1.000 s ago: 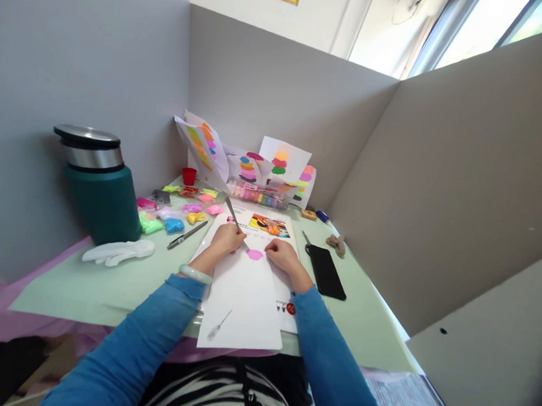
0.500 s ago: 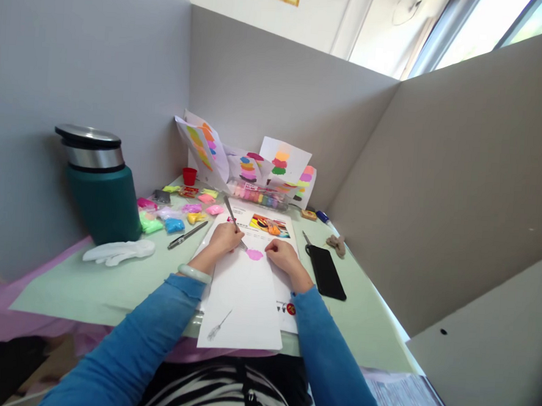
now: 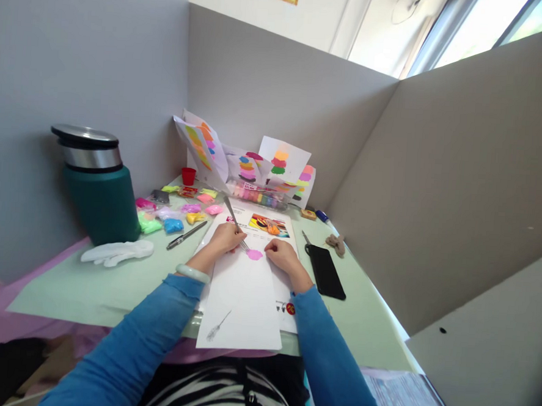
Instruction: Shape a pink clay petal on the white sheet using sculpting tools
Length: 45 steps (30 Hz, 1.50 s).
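Observation:
My left hand (image 3: pixel 225 238) is closed around a metal fork (image 3: pixel 230 209), its handle slanting up and away and its tines pointing down at the paper. The tines meet the left edge of a flat pink patch, which looks like modelling clay (image 3: pixel 255 255). That patch lies on a white sheet of paper (image 3: pixel 246 305) bearing a small grey broom-like drawing near its front edge. At the patch's right side rests my right hand (image 3: pixel 282 254), fingers curled and thumb pressed in; whatever they may hold is hidden.
Left are a green flask (image 3: pixel 99 201), a white glove (image 3: pixel 117 252), a pen (image 3: pixel 186 235) and several bags of coloured clay (image 3: pixel 173 225). Right lie a black phone-like slab (image 3: pixel 326 272) and a brown lump (image 3: pixel 335 244). Painted papers (image 3: pixel 285 161) lean against the back partition.
The fork and my left hand have shifted slightly right, bringing the tines against the pink patch. My right hand has stayed in place.

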Each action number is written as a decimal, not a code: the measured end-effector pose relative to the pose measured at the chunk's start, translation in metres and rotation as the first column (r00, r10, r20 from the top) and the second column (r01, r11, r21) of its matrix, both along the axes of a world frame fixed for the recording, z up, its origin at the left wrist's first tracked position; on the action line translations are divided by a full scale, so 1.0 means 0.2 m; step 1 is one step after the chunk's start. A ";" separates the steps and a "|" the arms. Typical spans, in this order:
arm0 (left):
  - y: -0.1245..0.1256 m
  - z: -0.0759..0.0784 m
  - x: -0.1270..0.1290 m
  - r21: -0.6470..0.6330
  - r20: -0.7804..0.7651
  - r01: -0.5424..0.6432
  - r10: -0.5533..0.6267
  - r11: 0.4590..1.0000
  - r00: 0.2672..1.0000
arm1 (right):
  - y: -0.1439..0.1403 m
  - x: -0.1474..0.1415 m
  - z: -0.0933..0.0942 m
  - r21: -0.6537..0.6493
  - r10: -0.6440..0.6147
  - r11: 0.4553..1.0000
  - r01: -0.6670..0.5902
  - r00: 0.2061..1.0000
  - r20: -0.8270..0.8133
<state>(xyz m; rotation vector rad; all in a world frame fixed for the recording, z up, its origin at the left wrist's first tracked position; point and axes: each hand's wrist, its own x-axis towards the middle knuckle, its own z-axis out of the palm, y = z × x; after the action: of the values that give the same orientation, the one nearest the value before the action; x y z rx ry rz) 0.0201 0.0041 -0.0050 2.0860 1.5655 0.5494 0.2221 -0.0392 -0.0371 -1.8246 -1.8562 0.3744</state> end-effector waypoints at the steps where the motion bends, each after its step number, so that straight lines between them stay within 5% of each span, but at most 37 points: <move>1: 0.00 0.00 0.00 -0.005 -0.002 0.007 -0.007 1.000 1.000 | 0.00 0.00 0.00 -0.001 -0.001 1.000 0.001 1.000 0.001; 17: 0.01 0.01 0.00 0.046 -0.014 -0.045 0.046 0.998 0.999 | 0.00 0.00 0.00 0.000 0.000 1.000 0.000 1.000 -0.004; 25: 0.00 -0.03 0.02 -0.040 0.108 0.099 -0.094 0.994 0.990 | 0.00 0.00 -0.01 0.008 0.005 1.000 -0.005 1.000 -0.011; 31: 0.01 -0.01 0.00 0.003 0.024 0.005 -0.005 1.000 1.000 | 0.00 0.00 0.00 0.004 0.004 1.000 -0.004 1.000 -0.008; 36: -0.02 -0.03 0.05 -0.074 0.193 0.114 -0.098 0.991 0.976 | 0.00 0.00 0.00 0.013 0.007 1.000 -0.007 1.000 -0.009; 45: 0.01 -0.06 0.04 -0.032 0.115 0.097 -0.092 0.995 0.989 | 0.00 0.00 0.00 0.007 -0.004 1.000 0.004 1.000 -0.012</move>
<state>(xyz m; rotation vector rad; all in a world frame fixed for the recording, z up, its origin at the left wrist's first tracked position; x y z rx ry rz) 0.0291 0.0063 -0.0166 2.0518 1.3954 0.5896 0.2214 -0.0399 -0.0370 -1.8174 -1.8433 0.3767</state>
